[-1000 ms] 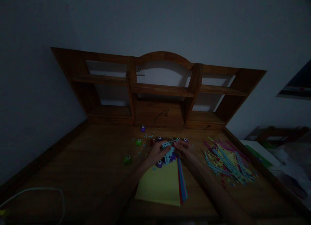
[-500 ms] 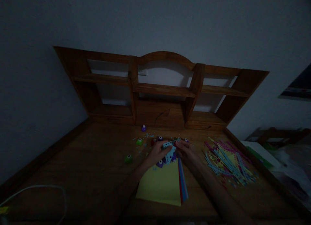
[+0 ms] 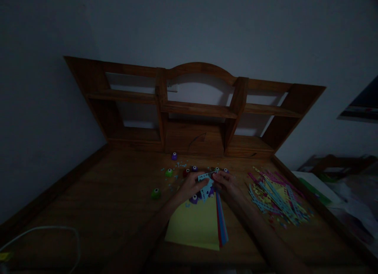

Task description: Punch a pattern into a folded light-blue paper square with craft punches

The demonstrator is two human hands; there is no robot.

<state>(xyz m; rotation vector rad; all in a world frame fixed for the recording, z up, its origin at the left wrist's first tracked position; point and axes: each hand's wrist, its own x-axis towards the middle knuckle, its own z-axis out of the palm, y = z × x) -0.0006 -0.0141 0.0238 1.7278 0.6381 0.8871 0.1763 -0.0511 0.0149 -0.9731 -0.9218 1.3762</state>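
In my left hand (image 3: 190, 188) is a light-blue sheet of paper (image 3: 206, 190) with rows of small punched holes, pinched between thumb and fingers. My right hand (image 3: 225, 182) is closed around a small red craft punch (image 3: 214, 174) at the paper's upper right edge; the fingers hide most of it. Beneath the hands lie a purple craft punch (image 3: 194, 199) and a stack of coloured paper (image 3: 193, 224) with a yellow sheet on top. Just beyond the left fingers are a red punch (image 3: 186, 172) and another purple punch (image 3: 194, 168).
Green punches (image 3: 156, 193) and a purple one stand to the left, among pale-blue paper bits (image 3: 180, 164). A heap of punched paper strips (image 3: 279, 197) covers the desk's right side. A wooden shelf unit (image 3: 201, 108) rises at the back. A white cable (image 3: 56, 227) curves at lower left.
Both hands stay almost in place. The right fingers have shifted slightly on the red punch, and less of its red shows. The light-blue paper has barely moved.
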